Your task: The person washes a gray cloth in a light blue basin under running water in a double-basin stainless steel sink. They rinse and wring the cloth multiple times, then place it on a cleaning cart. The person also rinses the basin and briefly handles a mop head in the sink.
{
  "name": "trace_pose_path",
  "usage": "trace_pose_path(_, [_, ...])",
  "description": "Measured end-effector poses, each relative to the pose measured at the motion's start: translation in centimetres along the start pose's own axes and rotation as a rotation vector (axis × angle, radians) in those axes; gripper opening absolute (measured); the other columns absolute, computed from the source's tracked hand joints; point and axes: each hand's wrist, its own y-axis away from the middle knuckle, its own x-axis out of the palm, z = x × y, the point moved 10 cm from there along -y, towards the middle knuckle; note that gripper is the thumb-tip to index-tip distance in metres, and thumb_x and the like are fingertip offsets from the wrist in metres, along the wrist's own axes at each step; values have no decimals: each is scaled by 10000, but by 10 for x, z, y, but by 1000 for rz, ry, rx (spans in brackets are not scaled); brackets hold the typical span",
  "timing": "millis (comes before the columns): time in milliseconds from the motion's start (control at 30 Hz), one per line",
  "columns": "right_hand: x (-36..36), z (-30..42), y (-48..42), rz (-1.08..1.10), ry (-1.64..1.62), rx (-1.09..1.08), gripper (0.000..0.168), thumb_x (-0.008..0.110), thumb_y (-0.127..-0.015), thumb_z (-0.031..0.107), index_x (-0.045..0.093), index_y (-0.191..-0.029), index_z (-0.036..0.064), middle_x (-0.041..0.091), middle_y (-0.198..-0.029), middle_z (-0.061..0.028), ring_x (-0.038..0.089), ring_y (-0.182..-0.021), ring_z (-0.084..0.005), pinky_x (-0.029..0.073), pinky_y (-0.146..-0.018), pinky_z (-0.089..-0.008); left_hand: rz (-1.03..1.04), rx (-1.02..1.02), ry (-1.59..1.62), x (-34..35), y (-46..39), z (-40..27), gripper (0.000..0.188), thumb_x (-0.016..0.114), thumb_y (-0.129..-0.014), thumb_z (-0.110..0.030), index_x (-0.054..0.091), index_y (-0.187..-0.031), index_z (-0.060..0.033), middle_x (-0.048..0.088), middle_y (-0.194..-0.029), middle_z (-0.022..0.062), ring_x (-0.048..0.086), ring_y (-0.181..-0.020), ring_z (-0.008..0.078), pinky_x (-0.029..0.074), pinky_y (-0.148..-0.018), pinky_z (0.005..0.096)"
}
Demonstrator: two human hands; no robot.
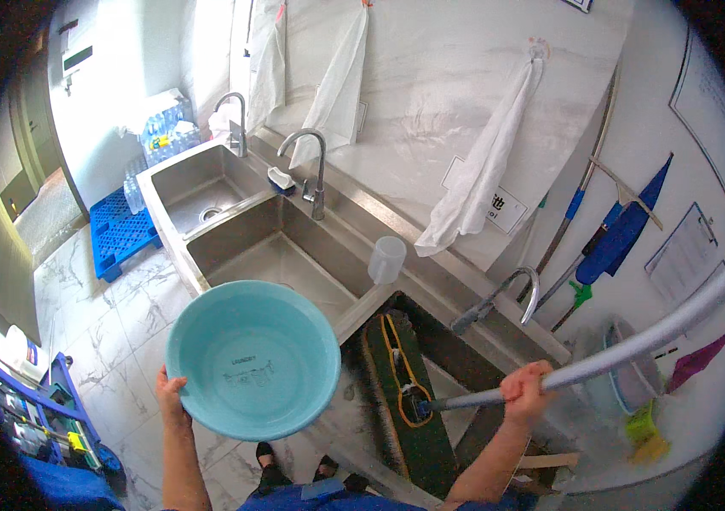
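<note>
My left hand (174, 401) grips the left rim of a round turquoise plastic washbasin (254, 345), thumb over the edge. The basin bears a printed drawing and looks bare inside. It hangs in front of the middle steel sink (311, 281). My right hand (524, 395) is closed around the grey metal handle (631, 348) of a flat mop. The mop's green head (413, 396), edged with orange trim, lies in the right-hand sink (465, 358). A curved faucet (525, 287) rises behind that sink.
A frosted plastic cup (388, 259) stands on the divider between sinks. Taller faucets (318, 172) and a brush (281, 181) line the back ledge. White cloths (490, 166) hang on the wall. Mops and a squeegee (624, 191) hang at right. A blue cleaning cart (59, 409) stands at left, near a blue pallet (113, 230).
</note>
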Motion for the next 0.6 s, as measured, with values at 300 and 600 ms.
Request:
trace_pose_path(300, [8,43,-8,118,-78,-108,187,458,-875,192,384,-721,116,304,-458,25,276,-326,-59,227,-293,-212,-68,-195,-164,-50,-14,31,381,574,-701,-117,462,-1038,20,557,-898,131,561,-748,238,484,-664,346])
trace_pose_path(600, [26,45,-12,172,-9,-137,209,446,-881,189,371,-704,107,288,-451,30,280,-328,-59,244,-307,-207,51,-293,-415,-13,-27,-1,290,561,-706,-151,505,-914,44,572,-779,101,579,-638,202,514,-545,337])
